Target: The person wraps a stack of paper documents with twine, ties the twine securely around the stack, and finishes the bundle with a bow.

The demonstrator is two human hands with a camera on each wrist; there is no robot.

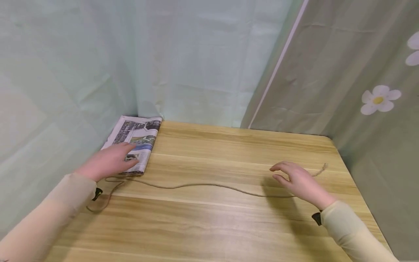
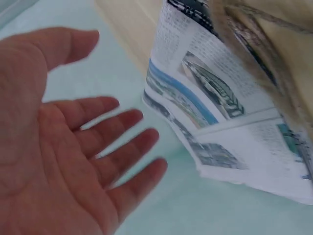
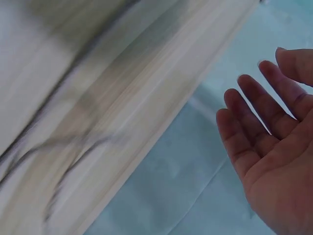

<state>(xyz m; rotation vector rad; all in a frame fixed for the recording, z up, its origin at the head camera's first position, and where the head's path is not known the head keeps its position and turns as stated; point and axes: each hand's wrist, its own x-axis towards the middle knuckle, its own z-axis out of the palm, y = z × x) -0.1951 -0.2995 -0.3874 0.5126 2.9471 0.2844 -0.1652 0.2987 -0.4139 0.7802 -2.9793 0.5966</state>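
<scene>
A folded newspaper lies at the table's back left corner; its printed pictures and text also show in the left wrist view. Over its near left part hovers my left hand, fingers spread and palm bare in the left wrist view. A thin brown cord runs across the table from a loop beside the newspaper to a frayed end at the right. Above the cord's right part is my right hand, fingers relaxed and holding nothing; its shadow falls on the wood.
The wooden table ends at the back against a pale green curtain. A grey curtain with white flowers hangs along the right side. Dark wrist straps sit at both sleeve cuffs.
</scene>
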